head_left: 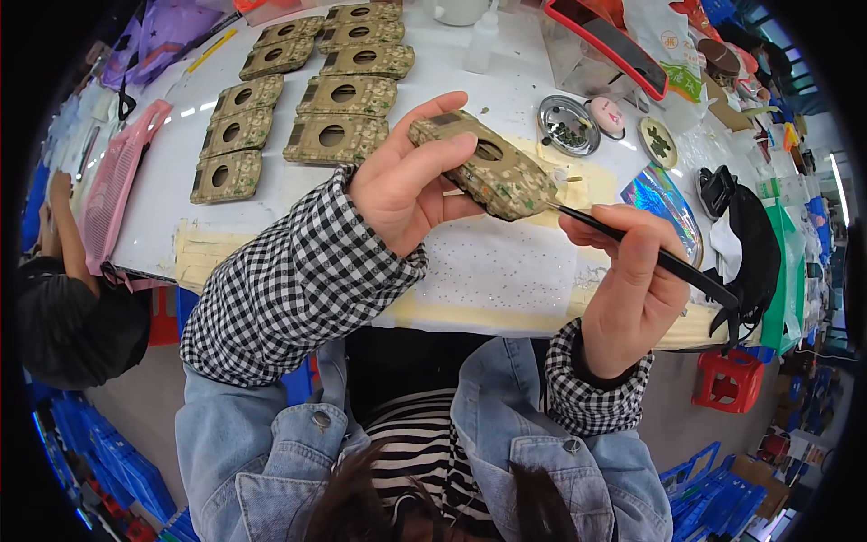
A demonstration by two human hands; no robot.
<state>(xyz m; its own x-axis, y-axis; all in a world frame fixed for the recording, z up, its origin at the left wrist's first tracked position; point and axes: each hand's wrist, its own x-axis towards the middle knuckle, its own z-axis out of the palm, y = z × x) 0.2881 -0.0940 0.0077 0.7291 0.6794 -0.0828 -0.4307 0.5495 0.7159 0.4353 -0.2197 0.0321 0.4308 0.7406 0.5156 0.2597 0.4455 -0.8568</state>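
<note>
My left hand is closed around a camouflage-patterned case with a round opening, holding it tilted above the table with the thumb on its upper face. Black tweezers are pinched in my right hand. Their tip meets the right end of the case, or lies very close to it; I cannot tell which. Underneath is a white sheet strewn with tiny dark specks. More camouflage cases of the same kind lie in rows at the far left.
Small dark and green bits fill a round metal dish and a pale oval dish. A phone with a red case leans on a clear box. A pink mesh basket stands left; a person sits beyond. A red stool is below right.
</note>
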